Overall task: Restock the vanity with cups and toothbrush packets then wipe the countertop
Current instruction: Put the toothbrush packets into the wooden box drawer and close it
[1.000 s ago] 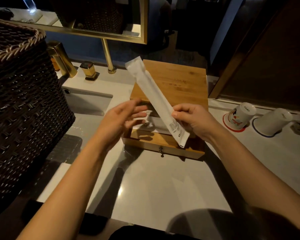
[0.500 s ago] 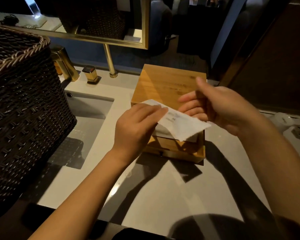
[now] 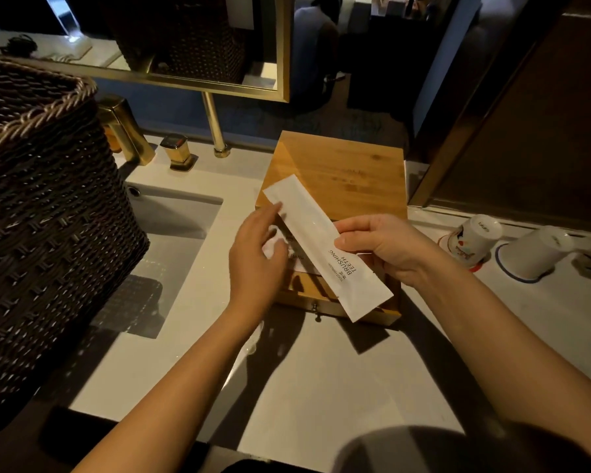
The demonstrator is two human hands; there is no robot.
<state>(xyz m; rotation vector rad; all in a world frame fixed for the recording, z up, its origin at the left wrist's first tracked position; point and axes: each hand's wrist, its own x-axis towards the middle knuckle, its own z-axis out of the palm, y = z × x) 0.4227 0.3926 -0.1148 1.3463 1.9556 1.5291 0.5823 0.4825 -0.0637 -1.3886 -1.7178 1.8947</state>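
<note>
We are holding one toothbrush packet (image 3: 325, 244) over the wooden box (image 3: 342, 172) with our right hand (image 3: 386, 247), thumb and curled fingers clamped on it. Two upturned cups (image 3: 471, 240) (image 3: 539, 252) are sitting right of the box. Our left hand (image 3: 253, 261), fingers straight and loosely apart, is hiding most of the drawer (image 3: 307, 302). The packet's long axis is slanting from the box's lid to its near-right corner.
</note>
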